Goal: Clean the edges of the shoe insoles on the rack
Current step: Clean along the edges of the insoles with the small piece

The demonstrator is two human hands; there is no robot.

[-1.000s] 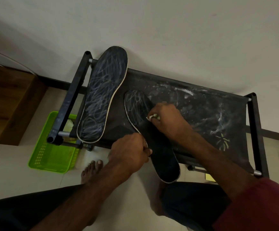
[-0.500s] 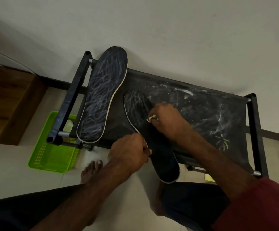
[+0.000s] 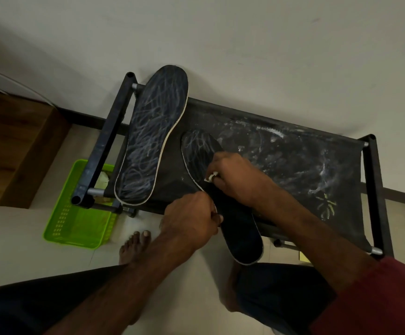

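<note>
View from above, looking down at a person's own arms. At 6 o'clock, at the bottom edge, are two knees [image 3: 281,286] in dark cloth, and at 4 o'clock a red sleeve [image 3: 378,298] covers the right upper arm. A bare foot [image 3: 135,245] rests on the pale floor [image 3: 15,250] at 7 o'clock.

Just below the middle, the left hand [image 3: 191,218] has its fingers curled and pinches the left edge of the near insole [image 3: 242,238] about halfway along its length. This insole is black with a pale rim. Its heel sticks out over the front of the rack toward 5 o'clock, and its toe lies on the rack, pointing to 11 o'clock and scribbled with white marks.

At the middle, the right hand [image 3: 235,175] lies across that insole. Its fingertips pinch a small white wad [image 3: 212,176] and press it to the insole's top, near the left edge.

The rack [image 3: 293,165] is a black frame with a dark cloth shelf, smeared with white powder toward 3 o'clock. The far insole [image 3: 153,139], larger and covered in white scribble, lies on the rack's left end at 10 o'clock, with its toe leaning on the wall.

A bright green basket [image 3: 75,223] sits on the floor at 8 o'clock, partly under the rack. A brown wooden cabinet [image 3: 15,146] stands at 9 o'clock. A pale wall [image 3: 220,44] fills the top, at 12 o'clock.
</note>
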